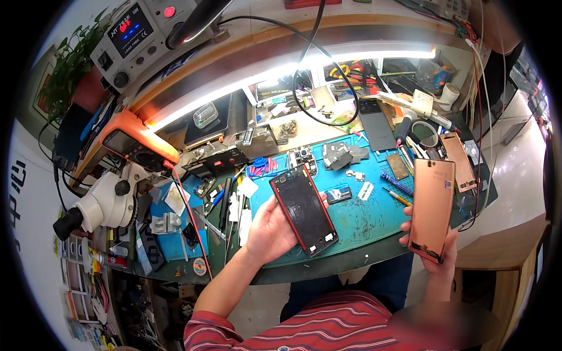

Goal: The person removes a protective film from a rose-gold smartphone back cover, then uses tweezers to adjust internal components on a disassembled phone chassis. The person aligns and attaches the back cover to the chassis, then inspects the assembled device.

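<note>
My left hand [272, 234] is closed round a black phone frame with red edges [305, 213], held tilted above the front of the blue work mat [357, 225]. Over the bench's right front edge, my right hand [442, 251] grips a copper-coloured phone panel [432, 205] upright; its lower end shows a dark, torn-looking strip. Just beyond the frame lies a small phone part with camera rings [301, 159]. Dark grey sheet pieces [344, 156], a small dark blue box [339, 195] and a razor blade [366, 191] rest on the mat between my hands.
At the left stand an orange multimeter [140, 143] and a white microscope arm [105, 205]. A dark phone [376, 126] leans at the back, and another copper panel [459, 161] lies at the right. A black cable [357, 99] loops down over the bench. Screwdrivers [398, 182] lie near my right hand.
</note>
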A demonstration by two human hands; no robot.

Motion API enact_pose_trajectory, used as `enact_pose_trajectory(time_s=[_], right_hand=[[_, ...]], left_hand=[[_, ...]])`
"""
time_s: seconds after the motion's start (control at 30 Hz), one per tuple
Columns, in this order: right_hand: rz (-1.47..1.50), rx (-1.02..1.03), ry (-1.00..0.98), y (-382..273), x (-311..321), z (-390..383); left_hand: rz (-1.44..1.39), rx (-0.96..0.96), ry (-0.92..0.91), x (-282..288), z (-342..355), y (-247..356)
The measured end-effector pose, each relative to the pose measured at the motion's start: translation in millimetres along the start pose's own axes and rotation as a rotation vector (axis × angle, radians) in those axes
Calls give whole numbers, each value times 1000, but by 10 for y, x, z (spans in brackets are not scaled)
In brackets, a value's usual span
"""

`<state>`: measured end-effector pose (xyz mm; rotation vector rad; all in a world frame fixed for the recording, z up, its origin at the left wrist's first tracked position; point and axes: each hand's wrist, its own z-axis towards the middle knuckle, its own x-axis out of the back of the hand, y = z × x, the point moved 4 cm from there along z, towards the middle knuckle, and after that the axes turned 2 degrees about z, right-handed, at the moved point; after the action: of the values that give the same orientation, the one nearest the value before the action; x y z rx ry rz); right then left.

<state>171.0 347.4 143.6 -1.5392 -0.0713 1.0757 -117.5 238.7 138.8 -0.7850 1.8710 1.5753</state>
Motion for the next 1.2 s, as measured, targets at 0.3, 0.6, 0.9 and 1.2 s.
enact_pose_trajectory(time_s=[0.3,0.6,0.9,1.2], right_hand=[[-205,-42,-44,139,-113,161],[86,-546,82,188,-146,132],[-787,-413,-308,652,-566,794],[-1390,41,-89,604,-528,805]], left_hand=[[-104,4,-50,-50,14,-62],[-195,-138,14,-88,-64,-35],[-331,-516,105,76,-693,83],[-400,-426,20,20,-566,-38]])
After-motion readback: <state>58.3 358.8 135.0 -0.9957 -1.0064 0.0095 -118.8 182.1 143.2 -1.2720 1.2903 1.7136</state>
